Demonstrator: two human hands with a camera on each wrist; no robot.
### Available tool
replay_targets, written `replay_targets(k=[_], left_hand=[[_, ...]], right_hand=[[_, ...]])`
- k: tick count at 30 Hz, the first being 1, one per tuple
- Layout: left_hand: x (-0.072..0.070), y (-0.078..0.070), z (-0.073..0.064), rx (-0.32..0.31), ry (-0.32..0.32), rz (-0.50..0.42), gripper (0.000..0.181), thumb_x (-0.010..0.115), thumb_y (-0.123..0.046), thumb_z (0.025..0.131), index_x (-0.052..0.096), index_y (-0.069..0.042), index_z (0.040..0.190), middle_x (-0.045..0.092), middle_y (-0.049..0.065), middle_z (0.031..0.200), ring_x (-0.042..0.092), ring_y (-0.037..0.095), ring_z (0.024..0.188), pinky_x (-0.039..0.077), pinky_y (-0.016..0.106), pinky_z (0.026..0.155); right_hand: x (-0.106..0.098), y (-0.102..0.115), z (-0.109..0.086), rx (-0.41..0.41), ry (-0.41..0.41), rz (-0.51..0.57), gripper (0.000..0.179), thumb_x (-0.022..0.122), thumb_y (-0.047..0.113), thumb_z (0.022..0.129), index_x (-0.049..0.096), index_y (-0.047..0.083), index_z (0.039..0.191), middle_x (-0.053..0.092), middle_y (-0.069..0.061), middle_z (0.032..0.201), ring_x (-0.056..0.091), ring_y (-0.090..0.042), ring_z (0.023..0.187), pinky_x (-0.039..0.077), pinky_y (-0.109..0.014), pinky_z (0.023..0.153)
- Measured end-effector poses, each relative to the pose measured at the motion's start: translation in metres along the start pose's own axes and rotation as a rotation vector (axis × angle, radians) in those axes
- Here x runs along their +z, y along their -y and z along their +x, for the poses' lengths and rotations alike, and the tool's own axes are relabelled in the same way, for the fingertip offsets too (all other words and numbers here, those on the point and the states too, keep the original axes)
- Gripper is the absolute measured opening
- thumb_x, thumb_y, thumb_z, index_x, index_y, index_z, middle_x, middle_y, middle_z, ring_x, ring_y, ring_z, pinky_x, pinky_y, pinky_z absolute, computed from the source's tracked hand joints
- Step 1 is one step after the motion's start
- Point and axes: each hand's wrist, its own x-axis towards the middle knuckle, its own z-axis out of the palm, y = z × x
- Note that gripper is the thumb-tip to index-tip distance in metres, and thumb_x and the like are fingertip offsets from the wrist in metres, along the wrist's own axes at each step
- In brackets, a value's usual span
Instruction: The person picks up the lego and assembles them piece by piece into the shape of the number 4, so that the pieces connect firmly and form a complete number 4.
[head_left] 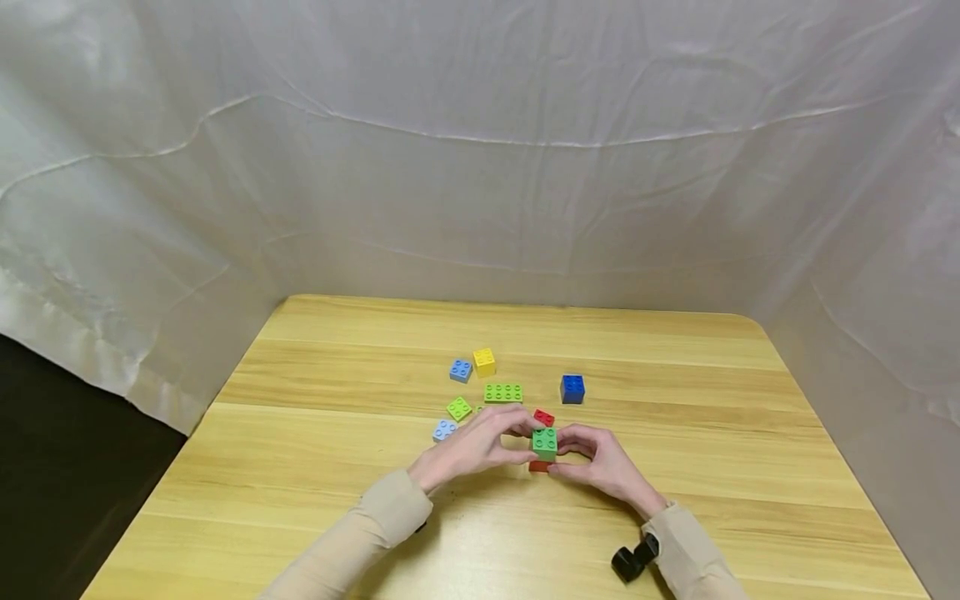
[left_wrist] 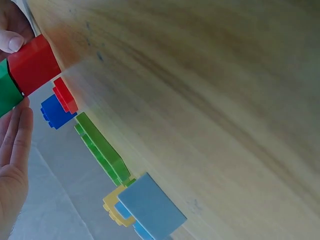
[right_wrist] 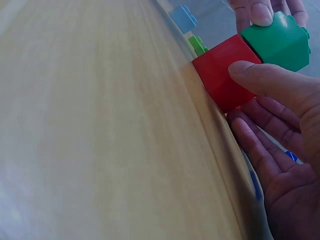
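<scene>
Lower red brick (head_left: 538,467) largely hidden beneath the green brick (head_left: 544,444)
Seen from the head, only its near strip shows; the left hand (head_left: 476,446) covers the right edge of the light blue brick (head_left: 443,430) and all but a scrap of a lime brick (head_left: 480,409). The left sleeve (head_left: 393,508) and right sleeve (head_left: 686,542) are cut off at the near side. In the left wrist view, the picture's edge crops the green brick and left hand, and the light blue brick partly blocks the yellow brick (head_left: 483,362). In the right wrist view, blue slivers past the right hand (head_left: 603,462) are too small to identify, and the tabletop (right_wrist: 100,125) grain is blurred.
</scene>
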Motion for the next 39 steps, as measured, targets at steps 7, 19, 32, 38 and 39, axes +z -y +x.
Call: replay_targets(k=[7,19,32,38,39], left_hand=[[0.0003,0.0008,0.0005,-0.013,0.001,-0.011,0.035,0.073,-0.015,0.093,0.064,-0.006,0.125,0.070,0.008,0.118,0.070,0.024,0.110,0.058,0.031,0.098],[-0.0003,-0.0007,-0.0003,-0.046,-0.001,0.021,0.034,0.074,-0.015,0.092,0.065,-0.008,0.123,0.070,0.005,0.117,0.070,0.019,0.108,0.057,0.024,0.097],[0.0020,0.0028,0.0006,-0.029,0.001,0.004,0.035,0.075,-0.014,0.091,0.065,-0.007,0.123,0.070,0.007,0.118,0.070,0.025,0.109,0.057,0.024,0.098],[0.0012,0.0029,0.0001,-0.031,0.003,0.007,0.035,0.074,-0.015,0.092,0.064,-0.007,0.124,0.070,0.006,0.117,0.070,0.023,0.109,0.056,0.021,0.097],[0.0013,0.0033,0.0000,-0.028,0.002,0.006,0.035,0.074,-0.015,0.092,0.064,-0.008,0.124,0.071,0.006,0.117,0.070,0.023,0.108,0.056,0.021,0.097]], right_hand=[[-0.0001,0.0008,0.0001,0.008,0.001,-0.008,0.038,0.083,0.013,0.083,0.068,0.001,0.116,0.071,-0.018,0.113,0.069,-0.005,0.098,0.058,-0.024,0.094],[0.0002,-0.0015,0.0008,0.010,0.001,-0.002,0.038,0.082,0.013,0.083,0.068,0.002,0.117,0.072,-0.017,0.113,0.069,-0.005,0.098,0.058,-0.021,0.094],[-0.0009,-0.0008,0.0003,0.024,0.006,0.003,0.039,0.082,0.013,0.084,0.067,0.000,0.118,0.071,-0.020,0.115,0.068,-0.005,0.099,0.058,-0.022,0.093],[-0.0006,-0.0014,-0.0002,0.034,0.008,0.008,0.039,0.081,0.013,0.085,0.067,0.000,0.119,0.071,-0.020,0.116,0.069,-0.004,0.100,0.058,-0.020,0.093],[-0.0006,-0.0015,-0.0001,0.035,0.007,0.006,0.040,0.081,0.013,0.085,0.067,0.000,0.119,0.071,-0.020,0.116,0.069,-0.004,0.100,0.057,-0.020,0.093]])
